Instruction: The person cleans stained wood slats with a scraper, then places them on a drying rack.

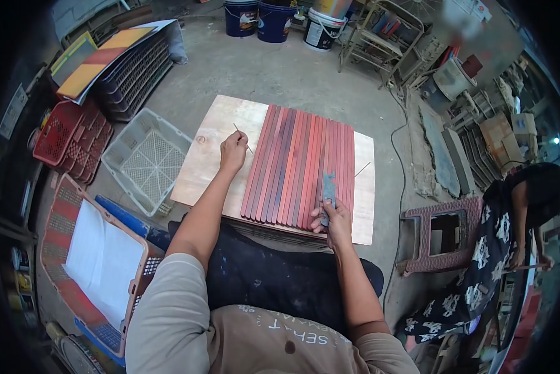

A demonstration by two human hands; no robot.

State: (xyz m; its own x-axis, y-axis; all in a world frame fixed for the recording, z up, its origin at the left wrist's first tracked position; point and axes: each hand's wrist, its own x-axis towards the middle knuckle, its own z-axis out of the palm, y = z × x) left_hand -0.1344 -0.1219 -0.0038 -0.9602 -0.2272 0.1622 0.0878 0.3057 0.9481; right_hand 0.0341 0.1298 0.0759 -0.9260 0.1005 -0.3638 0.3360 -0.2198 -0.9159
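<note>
My left hand (233, 151) is closed in a pinch on a thin brown stick (250, 148), over the bare left part of a pale wooden board (208, 163). On that board lie several narrow reddish-brown wooden slats (286, 165), side by side in a close row with rounded near ends. My right hand (334, 223) is wrapped round a flat grey-blue piece with a ragged, notched far end (328, 190), held over the right-hand slats. Another thin dark stick (362, 168) lies at the right edge of the row.
The board stands before my lap. To the left are a white plastic crate (115, 156), a red crate (58, 159) and a crate lined with white sheet (99, 249). A plastic stool (408, 243) and a person in patterned cloth (479, 262) are at right. Buckets (274, 23) stand behind.
</note>
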